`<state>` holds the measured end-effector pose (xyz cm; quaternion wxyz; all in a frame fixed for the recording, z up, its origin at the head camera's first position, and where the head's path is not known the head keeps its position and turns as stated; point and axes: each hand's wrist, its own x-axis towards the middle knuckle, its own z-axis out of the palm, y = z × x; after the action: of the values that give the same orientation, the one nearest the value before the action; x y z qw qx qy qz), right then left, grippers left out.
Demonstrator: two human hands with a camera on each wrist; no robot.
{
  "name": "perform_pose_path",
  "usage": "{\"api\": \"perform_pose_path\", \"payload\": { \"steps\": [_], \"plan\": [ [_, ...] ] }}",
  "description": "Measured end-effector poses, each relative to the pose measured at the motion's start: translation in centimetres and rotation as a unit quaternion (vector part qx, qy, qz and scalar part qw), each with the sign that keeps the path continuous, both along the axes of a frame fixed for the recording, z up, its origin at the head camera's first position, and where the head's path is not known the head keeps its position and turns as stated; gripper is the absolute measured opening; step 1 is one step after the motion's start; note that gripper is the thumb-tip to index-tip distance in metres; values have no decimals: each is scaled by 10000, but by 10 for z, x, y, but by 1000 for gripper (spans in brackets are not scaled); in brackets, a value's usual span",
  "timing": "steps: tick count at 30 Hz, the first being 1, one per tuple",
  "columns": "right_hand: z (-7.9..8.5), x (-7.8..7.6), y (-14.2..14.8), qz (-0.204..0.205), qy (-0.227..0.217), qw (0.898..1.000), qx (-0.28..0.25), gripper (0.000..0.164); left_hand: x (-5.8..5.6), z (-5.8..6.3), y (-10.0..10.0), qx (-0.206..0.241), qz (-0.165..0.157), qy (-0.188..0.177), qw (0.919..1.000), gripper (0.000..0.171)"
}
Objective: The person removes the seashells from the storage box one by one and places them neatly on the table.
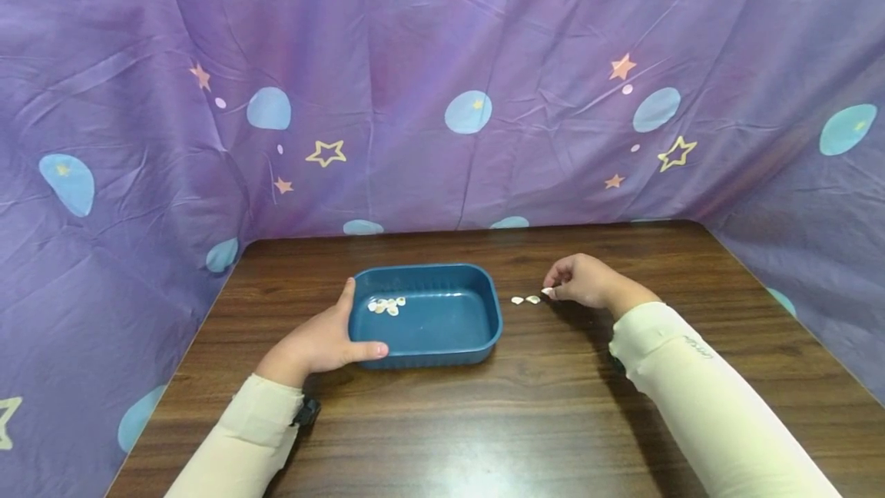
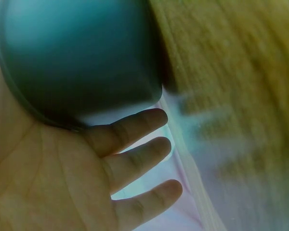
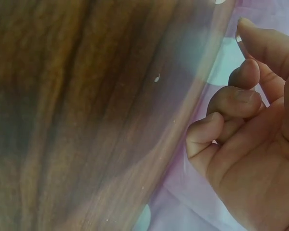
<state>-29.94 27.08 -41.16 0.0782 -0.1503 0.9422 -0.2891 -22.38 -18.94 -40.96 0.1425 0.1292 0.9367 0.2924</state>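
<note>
My left hand [image 1: 325, 340] holds the left end of a blue plastic basin [image 1: 442, 360], thumb along its front rim and index finger by the back left corner. The other fingers extend straight beside the basin wall [image 2: 82, 57] in the left wrist view. Several small white shells [image 1: 387, 305] lie in the basin's left part. To the right of the basin, my right hand [image 1: 586, 280] pinches a small white shell [image 1: 548, 292] between thumb and fingertips, low over the table. Two more shells [image 1: 525, 300] lie on the wood between that hand and the basin.
The brown wood-grain table [image 1: 429, 413] carries the basin and loose shells. A purple cloth [image 1: 415, 44] with stars and blue ovals hangs along the back and both sides. A small black device [image 1: 307, 411] sits at my left wrist.
</note>
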Motion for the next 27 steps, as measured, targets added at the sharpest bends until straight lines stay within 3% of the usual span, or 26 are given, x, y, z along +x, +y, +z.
{"api": "perform_pose_path", "payload": {
  "steps": [27],
  "plan": [
    [-10,-4,-1,166,-26,9990,406,5,-3,-4,-1,15,84,-105,9999,139]
  ]
}}
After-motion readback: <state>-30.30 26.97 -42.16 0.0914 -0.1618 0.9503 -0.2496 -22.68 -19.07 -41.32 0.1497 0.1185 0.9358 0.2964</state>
